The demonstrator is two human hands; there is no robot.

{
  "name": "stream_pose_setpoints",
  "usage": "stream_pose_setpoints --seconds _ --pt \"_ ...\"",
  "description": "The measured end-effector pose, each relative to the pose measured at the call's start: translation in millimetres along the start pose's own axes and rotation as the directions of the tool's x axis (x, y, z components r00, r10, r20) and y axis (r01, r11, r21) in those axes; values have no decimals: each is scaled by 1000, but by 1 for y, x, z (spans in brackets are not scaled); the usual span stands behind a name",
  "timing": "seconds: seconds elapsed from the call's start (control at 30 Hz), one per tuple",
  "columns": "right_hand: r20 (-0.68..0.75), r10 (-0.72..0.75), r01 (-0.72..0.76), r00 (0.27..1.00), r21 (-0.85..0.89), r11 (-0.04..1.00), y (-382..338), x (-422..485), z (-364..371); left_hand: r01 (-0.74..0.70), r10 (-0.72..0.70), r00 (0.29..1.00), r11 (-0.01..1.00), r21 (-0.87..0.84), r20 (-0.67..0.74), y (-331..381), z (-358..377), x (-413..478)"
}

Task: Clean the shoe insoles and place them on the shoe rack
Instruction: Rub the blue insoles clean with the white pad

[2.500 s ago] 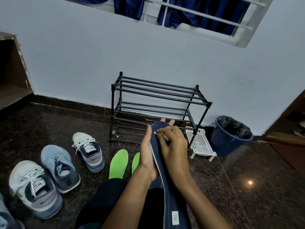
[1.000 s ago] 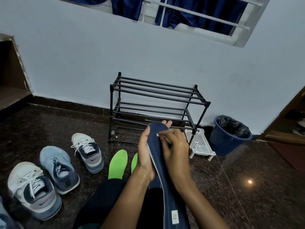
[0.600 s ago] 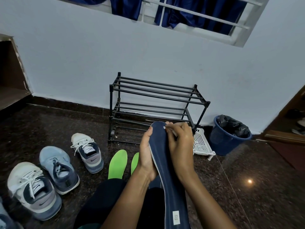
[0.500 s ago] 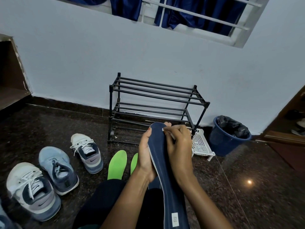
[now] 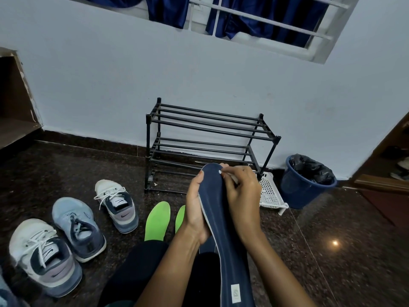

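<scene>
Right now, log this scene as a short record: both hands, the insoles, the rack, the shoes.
Left hand: grips the navy insole along its left edge
Right hand: fingers curled at the insole's toe end, pinching a small pale object, identity unclear
Green insoles: two, flat on the floor beyond the knees
Shoe rack: black, by the wall, no insole on it
Sneakers: three, on the floor to the left
Task stage: cleaning, nothing placed yet
</scene>
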State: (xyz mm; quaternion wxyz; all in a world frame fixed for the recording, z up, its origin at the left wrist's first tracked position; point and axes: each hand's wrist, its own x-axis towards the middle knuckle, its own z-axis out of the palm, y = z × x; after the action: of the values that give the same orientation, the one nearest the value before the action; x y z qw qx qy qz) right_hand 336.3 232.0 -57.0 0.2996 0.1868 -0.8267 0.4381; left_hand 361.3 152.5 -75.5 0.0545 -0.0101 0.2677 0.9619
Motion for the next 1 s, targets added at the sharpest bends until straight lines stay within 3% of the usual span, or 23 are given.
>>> stream_pose_setpoints --seconds 0.37,0.63,1.0 --pt "51 -63 63 997 -9 998 -9 -26 6 -33 33 999 999 -31 -21 0 -6 6" --pt "-21 11 -11 1000 32 999 -5 -8 -2 -30 31 999 998 -46 23 -1 -2 2" --pt "84 -67 67 994 5 998 -14 -26 7 -86 89 994 995 -59 58 -2 -5 7"
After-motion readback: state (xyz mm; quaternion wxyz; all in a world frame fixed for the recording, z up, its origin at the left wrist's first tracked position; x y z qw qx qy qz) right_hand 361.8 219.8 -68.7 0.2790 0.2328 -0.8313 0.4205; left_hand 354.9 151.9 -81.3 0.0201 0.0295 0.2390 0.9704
